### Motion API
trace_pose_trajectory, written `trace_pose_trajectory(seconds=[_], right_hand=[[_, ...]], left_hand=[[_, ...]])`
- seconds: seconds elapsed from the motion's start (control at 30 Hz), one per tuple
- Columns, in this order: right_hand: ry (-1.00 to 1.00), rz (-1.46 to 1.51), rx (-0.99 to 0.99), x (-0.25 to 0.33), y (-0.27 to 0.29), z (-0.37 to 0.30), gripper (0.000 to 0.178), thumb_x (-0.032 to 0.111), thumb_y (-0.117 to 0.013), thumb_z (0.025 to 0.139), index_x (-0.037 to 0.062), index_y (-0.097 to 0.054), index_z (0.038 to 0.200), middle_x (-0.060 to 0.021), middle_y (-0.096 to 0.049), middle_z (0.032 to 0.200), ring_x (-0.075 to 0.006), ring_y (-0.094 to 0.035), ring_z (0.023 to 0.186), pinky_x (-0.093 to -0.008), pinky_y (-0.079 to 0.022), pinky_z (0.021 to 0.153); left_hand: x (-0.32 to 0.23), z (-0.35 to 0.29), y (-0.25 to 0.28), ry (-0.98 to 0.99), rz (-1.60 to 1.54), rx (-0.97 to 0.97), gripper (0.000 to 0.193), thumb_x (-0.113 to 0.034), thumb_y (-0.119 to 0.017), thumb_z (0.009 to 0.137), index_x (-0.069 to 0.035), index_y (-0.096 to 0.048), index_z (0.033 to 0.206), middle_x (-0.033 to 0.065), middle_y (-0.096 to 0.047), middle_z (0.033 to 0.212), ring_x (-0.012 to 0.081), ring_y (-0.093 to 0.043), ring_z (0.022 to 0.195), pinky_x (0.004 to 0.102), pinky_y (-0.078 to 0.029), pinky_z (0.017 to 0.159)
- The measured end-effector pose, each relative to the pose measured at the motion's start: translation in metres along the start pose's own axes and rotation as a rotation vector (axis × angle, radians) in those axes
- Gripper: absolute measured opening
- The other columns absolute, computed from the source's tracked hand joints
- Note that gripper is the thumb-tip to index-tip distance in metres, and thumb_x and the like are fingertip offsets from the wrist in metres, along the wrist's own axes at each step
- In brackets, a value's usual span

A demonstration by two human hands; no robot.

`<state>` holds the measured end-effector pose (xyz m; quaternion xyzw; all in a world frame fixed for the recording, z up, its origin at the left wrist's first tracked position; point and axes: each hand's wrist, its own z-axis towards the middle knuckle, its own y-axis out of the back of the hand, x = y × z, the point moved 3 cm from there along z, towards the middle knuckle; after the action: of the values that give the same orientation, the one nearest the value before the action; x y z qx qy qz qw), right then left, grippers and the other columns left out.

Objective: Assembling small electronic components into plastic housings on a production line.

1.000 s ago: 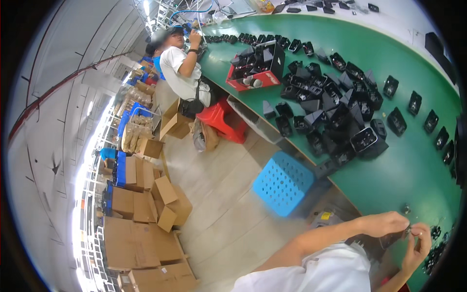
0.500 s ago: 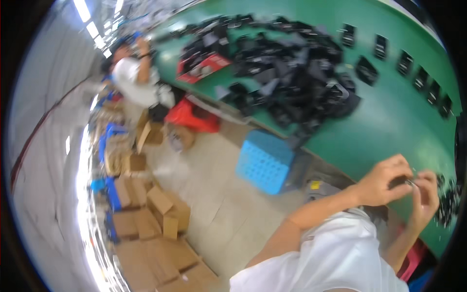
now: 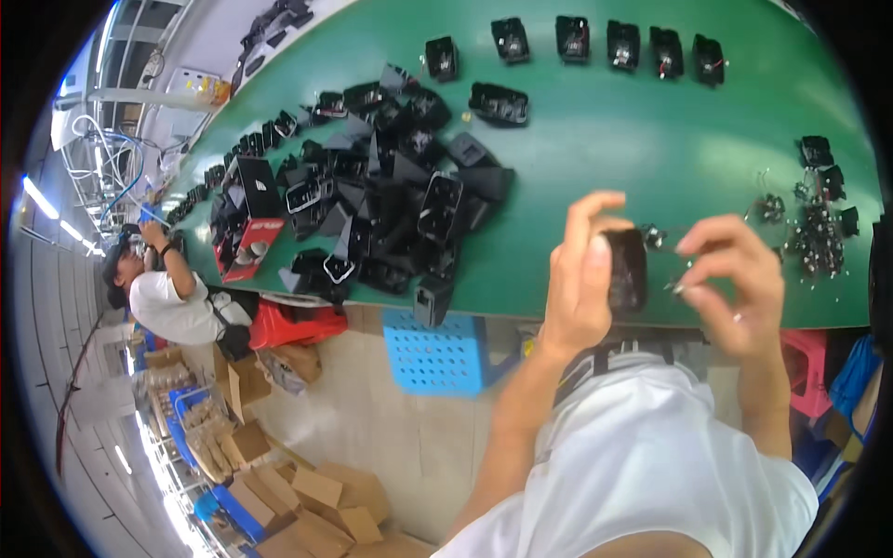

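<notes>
My left hand (image 3: 581, 279) grips a black plastic housing (image 3: 627, 270) upright above the table's near edge, thumb along its side. At the housing's upper right is a small silvery part (image 3: 655, 236) with thin wires. My right hand (image 3: 735, 279) is just to the right, its thumb and index finger pinching a small shiny wired part (image 3: 677, 286). Its exact kind is too small to tell. Beyond my right hand lie a heap of small wired parts (image 3: 819, 237) and a smaller cluster (image 3: 768, 206).
A large pile of black housings (image 3: 372, 200) covers the table's left part, with a red box (image 3: 251, 249) beside it. Several housings (image 3: 572, 39) stand in a row at the far edge. Below are a blue plastic stool (image 3: 433, 353) and cartons (image 3: 326, 493). A co-worker (image 3: 172, 288) sits at left.
My view has swung toward the table, so the scene has shifted left. My hands, close together before, are now apart, and the black housing shows clearly in my left hand.
</notes>
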<state>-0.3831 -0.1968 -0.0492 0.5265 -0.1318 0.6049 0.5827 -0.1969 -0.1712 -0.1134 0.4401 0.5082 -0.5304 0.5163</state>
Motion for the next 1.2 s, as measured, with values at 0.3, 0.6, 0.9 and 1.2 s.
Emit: trace_pose_trajectory(seconds=[0.3,0.6,0.9,1.2], right_hand=[[0.2,-0.173,0.005,-0.003,-0.014,0.009,0.024,-0.004,-0.079,0.065,0.0044,-0.065,0.083,-0.0083,-0.066,0.108,-0.0315,-0.063,0.093,-0.0393,-0.055,0.075],[0.201,-0.183,-0.048,-0.008,-0.024,0.006,0.022,-0.003,-0.077,0.066,0.004,-0.065,0.083,-0.01,-0.062,0.111,-0.0337,-0.059,0.099,-0.0415,-0.053,0.081],[-0.013,0.025,-0.006,-0.009,-0.025,-0.01,0.032,0.01,-0.081,0.07,0.0041,-0.069,0.098,-0.0194,-0.052,0.139,-0.0394,-0.051,0.125,-0.046,-0.049,0.095],[0.073,-0.175,-0.079,-0.05,0.024,0.009,0.033,0.012,-0.085,0.07,0.0021,-0.068,0.097,-0.0206,-0.058,0.135,-0.0373,-0.063,0.116,-0.0406,-0.053,0.091]], left_hand=[[0.008,0.01,-0.013,0.032,-0.31,0.055,0.045,-0.03,-0.038,0.103,0.005,-0.061,0.118,0.0124,-0.067,0.104,0.0172,-0.062,0.097,0.03,-0.048,0.087],[0.002,0.015,-0.033,-0.063,-0.211,-0.043,0.047,-0.032,-0.04,0.101,0.008,-0.061,0.111,0.0157,-0.065,0.103,0.0181,-0.061,0.092,0.0309,-0.049,0.082],[0.004,0.02,-0.036,-0.06,-0.344,-0.017,0.055,-0.036,-0.037,0.103,0.002,-0.036,0.142,0.0128,-0.052,0.117,0.0157,-0.055,0.092,0.0288,-0.047,0.08],[-0.021,0.073,-0.048,-0.03,0.27,0.34,0.068,-0.05,-0.057,0.096,0.003,-0.045,0.139,0.023,-0.054,0.123,0.0329,-0.055,0.108,0.0403,-0.045,0.096]])
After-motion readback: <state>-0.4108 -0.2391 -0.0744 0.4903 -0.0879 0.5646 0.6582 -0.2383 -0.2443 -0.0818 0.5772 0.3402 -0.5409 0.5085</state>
